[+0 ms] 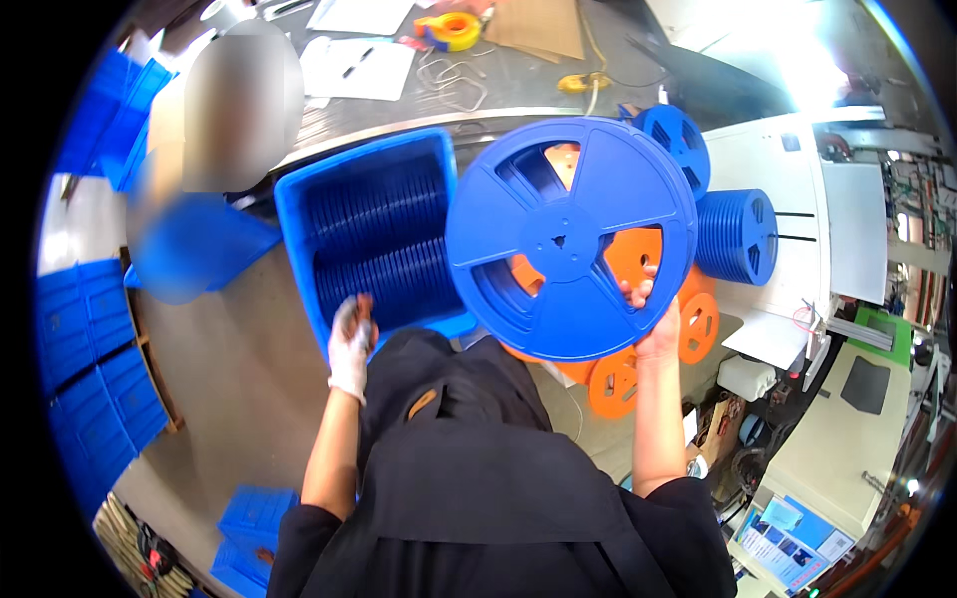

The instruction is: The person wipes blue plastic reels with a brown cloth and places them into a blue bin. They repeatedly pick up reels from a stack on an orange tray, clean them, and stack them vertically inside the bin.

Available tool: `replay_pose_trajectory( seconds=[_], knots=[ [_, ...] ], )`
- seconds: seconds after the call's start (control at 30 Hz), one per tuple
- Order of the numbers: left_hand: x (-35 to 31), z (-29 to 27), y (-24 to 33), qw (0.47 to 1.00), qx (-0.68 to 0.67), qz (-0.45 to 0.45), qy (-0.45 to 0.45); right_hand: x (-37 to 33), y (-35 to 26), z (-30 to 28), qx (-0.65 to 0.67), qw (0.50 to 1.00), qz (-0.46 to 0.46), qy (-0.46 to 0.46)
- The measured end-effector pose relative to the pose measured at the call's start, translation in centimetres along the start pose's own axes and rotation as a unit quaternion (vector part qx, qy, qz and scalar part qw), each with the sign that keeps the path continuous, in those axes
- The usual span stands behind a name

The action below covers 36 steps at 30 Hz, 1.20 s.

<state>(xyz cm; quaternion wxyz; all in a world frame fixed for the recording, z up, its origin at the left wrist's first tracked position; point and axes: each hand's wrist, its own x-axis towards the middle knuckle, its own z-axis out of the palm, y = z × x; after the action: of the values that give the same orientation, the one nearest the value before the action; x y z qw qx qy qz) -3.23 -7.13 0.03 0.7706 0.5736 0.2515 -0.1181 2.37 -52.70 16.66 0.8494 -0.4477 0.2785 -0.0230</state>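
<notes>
Fingers of my white-gloved left hand [351, 344] look bent, close together, beside the near rim of the blue rectangular plastic bin [296, 234]; whether they pinch anything, I cannot tell. My bare right hand [658, 334] grips the large round blue plastic reel [573, 309], fingertips showing through one window, right of the bin. Behind it sit round orange plastic reels [598, 389]. Dark blue discs [379, 264] fill the bin in two rows. Farther off, a blue reel stack [726, 237] stands by a white tabletop [802, 269].
</notes>
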Motion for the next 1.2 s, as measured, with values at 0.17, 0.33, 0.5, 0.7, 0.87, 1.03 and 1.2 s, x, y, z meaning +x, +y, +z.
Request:
replay_pose_trajectory(
  seconds=[0.17,0.33,0.5,0.7,0.87,1.03,1.2],
  knots=[
    [-2.0,3.2,15.5,0.929,0.129,0.346,0.008,-6.2,7.4,6.8,0.156,0.984,0.059,-0.055],
    [-6.6,11.1,18.0,0.740,0.416,0.512,-0.132,-11.0,12.6,11.8,0.137,0.980,0.095,-0.106],
    [-7.1,9.7,16.8,0.740,0.446,0.489,-0.118,-14.1,14.7,12.4,0.118,0.974,0.167,-0.094],
    [0.3,-2.7,10.5,0.776,0.516,0.356,0.070,-14.3,14.2,11.6,0.097,0.983,0.159,-0.006],
    [-2.4,-6.6,10.7,0.833,0.392,0.388,-0.038,-12.0,13.0,10.4,0.108,0.985,0.132,0.038],
    [-7.7,-3.1,12.7,0.599,0.650,0.411,-0.222,-10.5,11.8,12.7,0.093,0.987,0.128,-0.017],
    [-8.3,-2.8,10.7,0.637,0.614,0.403,-0.233,-10.1,9.9,14.9,-0.008,0.995,0.097,-0.035]
  ],
)
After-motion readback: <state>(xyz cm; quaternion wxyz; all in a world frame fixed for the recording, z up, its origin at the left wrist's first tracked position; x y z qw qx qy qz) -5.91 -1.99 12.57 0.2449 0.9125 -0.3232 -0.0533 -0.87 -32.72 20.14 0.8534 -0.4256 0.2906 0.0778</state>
